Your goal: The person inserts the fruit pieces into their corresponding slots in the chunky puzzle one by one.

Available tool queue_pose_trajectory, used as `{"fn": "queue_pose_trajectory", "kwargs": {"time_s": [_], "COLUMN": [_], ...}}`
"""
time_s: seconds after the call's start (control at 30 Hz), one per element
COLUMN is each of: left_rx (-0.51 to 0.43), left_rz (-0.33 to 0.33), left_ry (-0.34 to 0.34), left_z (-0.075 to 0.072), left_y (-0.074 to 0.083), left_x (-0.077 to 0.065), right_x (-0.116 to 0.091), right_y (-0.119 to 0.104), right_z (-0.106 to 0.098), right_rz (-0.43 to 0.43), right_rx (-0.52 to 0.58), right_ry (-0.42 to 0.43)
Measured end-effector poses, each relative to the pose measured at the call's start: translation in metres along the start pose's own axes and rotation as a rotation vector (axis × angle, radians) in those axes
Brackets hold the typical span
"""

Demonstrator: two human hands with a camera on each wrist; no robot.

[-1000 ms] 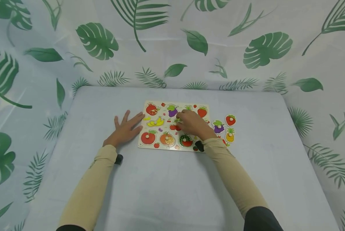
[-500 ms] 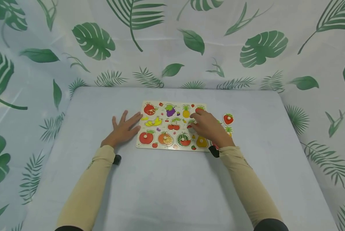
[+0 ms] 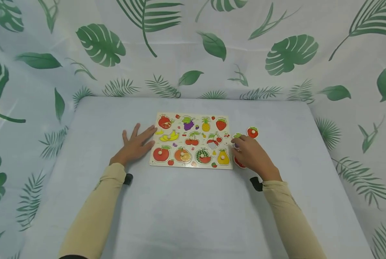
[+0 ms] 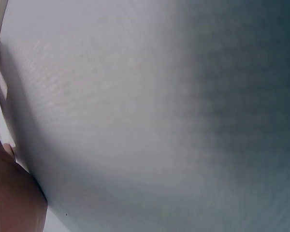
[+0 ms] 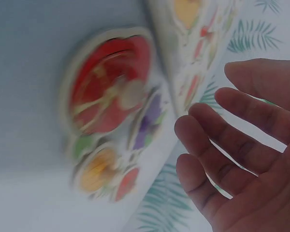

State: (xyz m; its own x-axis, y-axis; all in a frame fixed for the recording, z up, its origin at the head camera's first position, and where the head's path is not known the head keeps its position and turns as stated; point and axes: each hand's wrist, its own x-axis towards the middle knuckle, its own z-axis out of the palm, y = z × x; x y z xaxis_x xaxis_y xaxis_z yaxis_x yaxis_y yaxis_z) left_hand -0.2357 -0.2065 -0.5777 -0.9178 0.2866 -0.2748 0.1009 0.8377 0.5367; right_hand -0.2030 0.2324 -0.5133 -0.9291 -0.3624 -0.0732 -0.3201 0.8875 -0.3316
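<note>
A wooden fruit puzzle board point(image 3: 193, 149) with knobbed pieces lies on the table. My left hand point(image 3: 134, 145) rests beside it with fingers spread, fingertips at the board's left edge. Past the right edge, my right hand point(image 3: 252, 154) hovers over loose knobbed pieces, partly covering them in the head view. The right wrist view shows its fingers parted and loosely bent, holding nothing. Under it lie a pomegranate piece point(image 5: 108, 87), a grape piece point(image 5: 147, 121), a pineapple piece point(image 5: 99, 169) and a strawberry piece point(image 5: 126, 183). The left wrist view shows mostly blurred table cloth.
A white cloth covers the table point(image 3: 193, 208). Behind and beside it hangs a curtain point(image 3: 167, 43) printed with green leaves. Apple point(image 3: 161, 154), orange point(image 3: 182, 155), watermelon point(image 3: 203, 156) and pear point(image 3: 223, 157) pieces sit along the board's near row.
My right hand has moved right, from the middle of the board to the loose pieces, uncovering the board's pictures. My left hand stays at the left edge. The head view has shifted slightly.
</note>
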Motion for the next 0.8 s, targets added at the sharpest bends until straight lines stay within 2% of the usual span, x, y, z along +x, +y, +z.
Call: {"fn": "queue_pose_trajectory", "kwargs": {"time_s": [0.27,0.43,0.8], "left_rx": [-0.013,-0.013,-0.005], "left_rz": [0.014,0.014,0.004], "left_ry": [0.001,0.001,-0.001], "left_z": [0.003,0.0,-0.001], "left_y": [-0.001,0.0,-0.001], "left_x": [0.002,-0.001,-0.001], "right_x": [-0.029,-0.044,-0.047], "right_y": [0.018,0.028,0.03], "right_z": [-0.001,0.0,0.018], "right_rz": [0.075,0.056,0.029], "right_rx": [-0.025,-0.034,0.002], "right_ry": [-0.027,0.0,0.023]}}
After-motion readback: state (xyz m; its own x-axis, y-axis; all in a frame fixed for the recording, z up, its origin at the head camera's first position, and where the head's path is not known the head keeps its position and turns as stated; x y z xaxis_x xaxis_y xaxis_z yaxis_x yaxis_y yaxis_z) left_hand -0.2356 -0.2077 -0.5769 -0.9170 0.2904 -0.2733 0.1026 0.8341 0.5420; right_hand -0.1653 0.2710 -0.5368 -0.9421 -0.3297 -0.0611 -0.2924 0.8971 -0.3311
